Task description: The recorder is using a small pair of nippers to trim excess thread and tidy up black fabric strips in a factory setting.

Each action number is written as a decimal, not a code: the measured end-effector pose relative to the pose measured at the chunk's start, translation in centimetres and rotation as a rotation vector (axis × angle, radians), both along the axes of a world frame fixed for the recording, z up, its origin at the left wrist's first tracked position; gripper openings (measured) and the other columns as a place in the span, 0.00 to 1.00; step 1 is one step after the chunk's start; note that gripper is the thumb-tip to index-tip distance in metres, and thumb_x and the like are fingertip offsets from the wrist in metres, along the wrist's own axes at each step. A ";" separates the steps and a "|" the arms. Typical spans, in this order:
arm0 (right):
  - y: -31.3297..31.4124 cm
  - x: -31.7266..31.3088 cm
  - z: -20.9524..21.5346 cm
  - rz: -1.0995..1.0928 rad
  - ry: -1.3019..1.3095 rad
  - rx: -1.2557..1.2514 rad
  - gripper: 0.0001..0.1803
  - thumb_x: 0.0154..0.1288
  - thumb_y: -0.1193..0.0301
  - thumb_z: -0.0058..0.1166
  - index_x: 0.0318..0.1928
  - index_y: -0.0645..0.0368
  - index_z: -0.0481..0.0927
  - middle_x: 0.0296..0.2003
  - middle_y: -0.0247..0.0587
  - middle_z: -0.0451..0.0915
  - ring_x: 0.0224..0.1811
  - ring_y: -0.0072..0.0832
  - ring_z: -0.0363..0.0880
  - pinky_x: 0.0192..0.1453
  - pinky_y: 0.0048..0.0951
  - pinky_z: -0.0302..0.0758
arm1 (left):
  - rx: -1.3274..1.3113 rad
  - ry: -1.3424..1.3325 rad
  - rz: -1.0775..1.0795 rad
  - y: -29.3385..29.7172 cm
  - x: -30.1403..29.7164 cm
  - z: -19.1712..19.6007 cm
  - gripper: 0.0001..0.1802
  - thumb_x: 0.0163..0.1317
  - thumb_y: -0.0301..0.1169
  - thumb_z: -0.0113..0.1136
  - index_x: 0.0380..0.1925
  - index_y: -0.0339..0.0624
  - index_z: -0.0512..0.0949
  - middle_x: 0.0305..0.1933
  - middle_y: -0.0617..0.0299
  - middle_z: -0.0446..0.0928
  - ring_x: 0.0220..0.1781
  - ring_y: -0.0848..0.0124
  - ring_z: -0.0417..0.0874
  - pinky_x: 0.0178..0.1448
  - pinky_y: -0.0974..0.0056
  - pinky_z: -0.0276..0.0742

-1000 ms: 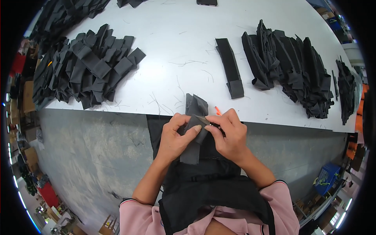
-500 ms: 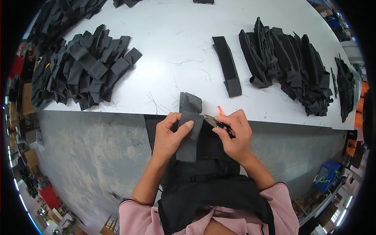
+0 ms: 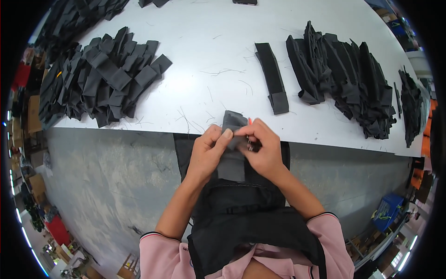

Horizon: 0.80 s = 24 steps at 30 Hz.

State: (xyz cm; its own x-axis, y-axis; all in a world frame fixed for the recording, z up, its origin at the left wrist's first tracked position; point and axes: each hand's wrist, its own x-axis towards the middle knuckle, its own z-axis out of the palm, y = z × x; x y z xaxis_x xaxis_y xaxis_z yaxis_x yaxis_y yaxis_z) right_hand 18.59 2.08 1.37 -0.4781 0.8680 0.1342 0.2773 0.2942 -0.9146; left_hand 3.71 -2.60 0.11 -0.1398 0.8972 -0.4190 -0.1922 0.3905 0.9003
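Observation:
At the table's near edge, my left hand is closed on a folded dark grey fabric strip, its thumb pressed on top. One end of the strip rests at the table edge and the other hangs over my black apron. My right hand is closed around small thread snips, mostly hidden by the fingers. Its index finger and thumb meet the strip close to my left thumb. The snips' blades cannot be made out. A bit of orange shows just behind my right index finger.
A single folded strip lies on the white table. Heaps of dark strips stand left and right, with a smaller bundle far right. Loose threads lie scattered. A phone is at the far edge.
My right hand has moved left onto the strip, and the snips' blades, visible before, are now hidden. The strip and my left hand have shifted slightly right.

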 end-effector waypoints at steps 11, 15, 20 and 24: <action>0.4 -0.6 -1.4 -0.235 0.256 -0.470 0.15 0.61 0.73 0.58 0.46 0.63 0.71 0.26 0.29 0.74 0.23 0.13 0.69 0.26 0.17 0.69 | -0.119 -0.328 0.074 -0.1 0.0 0.3 0.13 0.67 0.37 0.53 0.40 0.37 0.77 0.36 0.68 0.77 0.37 0.84 0.73 0.42 0.75 0.69; -1.5 2.2 0.3 -0.175 0.020 -0.189 0.15 0.58 0.75 0.59 0.45 0.62 0.72 0.28 0.34 0.78 0.26 0.17 0.75 0.32 0.20 0.74 | -0.102 -0.285 0.124 0.2 -0.4 -0.3 0.10 0.65 0.34 0.55 0.36 0.37 0.77 0.32 0.69 0.77 0.32 0.85 0.73 0.37 0.76 0.68; -2.1 3.2 1.4 -0.066 -0.200 0.000 0.14 0.52 0.74 0.63 0.41 0.59 0.78 0.29 0.38 0.80 0.27 0.25 0.81 0.31 0.22 0.74 | -0.077 -0.255 0.196 0.4 -0.3 0.0 0.10 0.64 0.33 0.57 0.36 0.36 0.79 0.31 0.68 0.78 0.32 0.85 0.74 0.37 0.76 0.69; -1.6 3.0 1.6 -0.020 -0.242 0.094 0.15 0.50 0.73 0.63 0.41 0.58 0.78 0.28 0.37 0.80 0.27 0.27 0.81 0.29 0.24 0.73 | -0.071 -0.248 0.194 0.4 -0.1 0.1 0.10 0.64 0.33 0.58 0.37 0.35 0.79 0.31 0.68 0.79 0.31 0.85 0.74 0.36 0.77 0.69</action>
